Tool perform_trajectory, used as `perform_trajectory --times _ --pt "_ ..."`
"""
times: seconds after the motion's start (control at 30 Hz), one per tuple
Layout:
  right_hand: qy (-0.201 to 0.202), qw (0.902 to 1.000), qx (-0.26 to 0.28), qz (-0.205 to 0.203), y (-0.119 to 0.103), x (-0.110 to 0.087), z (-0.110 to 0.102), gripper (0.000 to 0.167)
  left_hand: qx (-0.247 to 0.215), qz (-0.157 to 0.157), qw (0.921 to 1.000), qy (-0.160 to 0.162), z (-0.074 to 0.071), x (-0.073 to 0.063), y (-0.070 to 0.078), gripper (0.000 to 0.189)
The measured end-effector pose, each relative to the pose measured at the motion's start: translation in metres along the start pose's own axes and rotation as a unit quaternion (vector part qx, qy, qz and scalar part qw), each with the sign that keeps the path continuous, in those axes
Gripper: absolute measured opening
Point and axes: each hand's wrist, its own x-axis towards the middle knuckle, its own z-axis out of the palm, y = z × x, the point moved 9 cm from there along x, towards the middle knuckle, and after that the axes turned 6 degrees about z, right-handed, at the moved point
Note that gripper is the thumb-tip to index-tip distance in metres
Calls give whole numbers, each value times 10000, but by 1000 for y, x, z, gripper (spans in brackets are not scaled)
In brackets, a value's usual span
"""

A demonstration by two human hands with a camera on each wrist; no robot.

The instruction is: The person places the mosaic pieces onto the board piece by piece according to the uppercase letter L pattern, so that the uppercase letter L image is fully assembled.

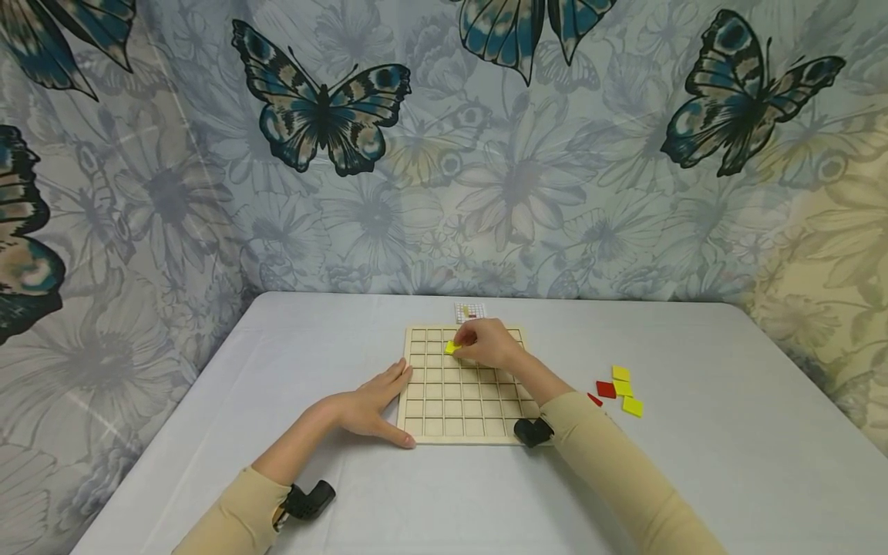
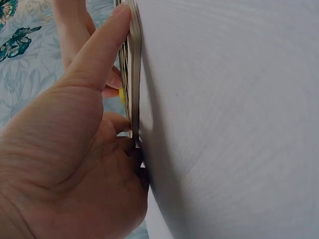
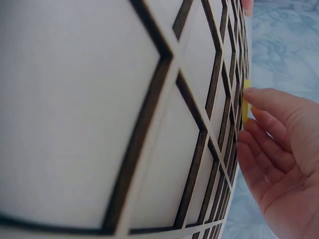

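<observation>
A pale wooden grid board [image 1: 454, 391] lies on the table, its square cells divided by raised strips. My right hand [image 1: 486, 344] is over the board's far part and pinches a yellow square tile [image 1: 451, 348] between thumb and fingers. In the right wrist view the same yellow tile [image 3: 245, 101] stands out at the thumb tip, close to the grid. Spread along the board's left edge, my left hand [image 1: 368, 402] touches it with its fingers, while the thumb rests at the near left corner. The left wrist view shows that thumb [image 2: 102, 55] against the board's rim.
Right of the board lie several yellow tiles [image 1: 632, 406] and red tiles [image 1: 606, 389], one red piece partly behind the right sleeve. A small card with a printed grid [image 1: 469, 311] lies just beyond the board. A patterned butterfly wall covering [image 1: 444, 193] rises behind the white table [image 1: 714, 462].
</observation>
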Motion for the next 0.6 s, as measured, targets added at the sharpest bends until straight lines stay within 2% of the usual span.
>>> perform_trajectory --times 0.6 --pt "-19 9996 169 -215 -3 2 2 14 -41 1 10000 63 0 -1 0 117"
